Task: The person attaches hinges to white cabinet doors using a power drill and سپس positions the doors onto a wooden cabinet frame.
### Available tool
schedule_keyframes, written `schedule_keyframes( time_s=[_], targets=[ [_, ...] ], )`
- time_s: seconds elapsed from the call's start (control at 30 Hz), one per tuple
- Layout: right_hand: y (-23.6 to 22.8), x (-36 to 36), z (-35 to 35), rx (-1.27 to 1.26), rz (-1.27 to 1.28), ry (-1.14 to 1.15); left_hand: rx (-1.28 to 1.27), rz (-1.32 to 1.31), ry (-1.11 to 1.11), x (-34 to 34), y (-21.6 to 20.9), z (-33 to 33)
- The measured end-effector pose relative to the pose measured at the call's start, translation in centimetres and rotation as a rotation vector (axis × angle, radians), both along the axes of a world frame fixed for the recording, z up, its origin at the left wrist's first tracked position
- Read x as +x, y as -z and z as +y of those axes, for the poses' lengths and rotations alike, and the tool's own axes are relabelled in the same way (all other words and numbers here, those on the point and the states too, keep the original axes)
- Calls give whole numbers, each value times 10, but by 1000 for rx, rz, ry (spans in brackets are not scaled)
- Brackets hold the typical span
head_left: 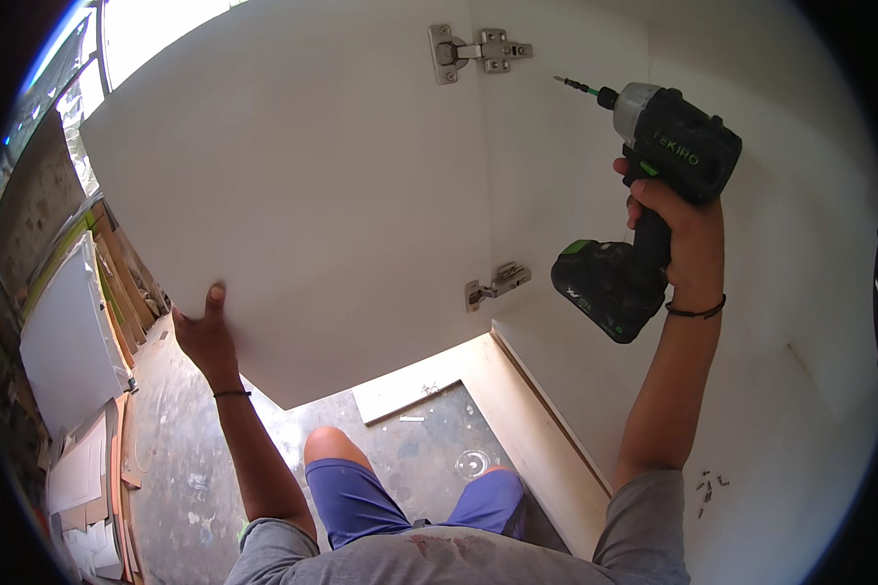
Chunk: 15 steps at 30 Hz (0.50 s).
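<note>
My right hand (pixel 691 229) is wrapped round the handle of a black and green cordless impact driver (pixel 688 146). Its bit (pixel 578 86) points left, a short way off the upper metal hinge (pixel 480 51). A white cabinet door (pixel 312 195) stands swung out on the left. My left hand (pixel 207 336) grips its outer edge, thumb on the face and the other fingers mostly hidden behind it. The lower hinge (pixel 498 285) bridges the door and the white cabinet side panel (pixel 566 166). Neither hinge is touched by the bit.
Several small screws (pixel 707 487) lie on the white panel at lower right. A pale wooden edge (pixel 532 419) runs beside my right knee. Boards and sheets (pixel 68 331) lean at the left. On the grey floor (pixel 195 468) sits a small round clear object (pixel 473 463).
</note>
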State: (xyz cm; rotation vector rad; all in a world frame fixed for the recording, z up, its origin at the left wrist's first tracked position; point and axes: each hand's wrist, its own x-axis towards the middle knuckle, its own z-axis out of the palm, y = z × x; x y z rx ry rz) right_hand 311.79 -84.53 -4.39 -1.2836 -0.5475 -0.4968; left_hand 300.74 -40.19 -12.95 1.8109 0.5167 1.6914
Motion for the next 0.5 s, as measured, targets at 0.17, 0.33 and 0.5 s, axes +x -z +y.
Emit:
schedule_keyframes(
  time_s=[0.17, 0.33, 0.5],
  targets=[
    [0, -1, -1, 14, -3, 10, 37, 34, -40, -2, -3, 2],
    [0, 1, -4, 30, -6, 4, -3, -16, -20, -1, -4, -2],
    [-1, -2, -3, 40, -43, -4, 9, -42, -8, -1, -2, -5]
  ],
)
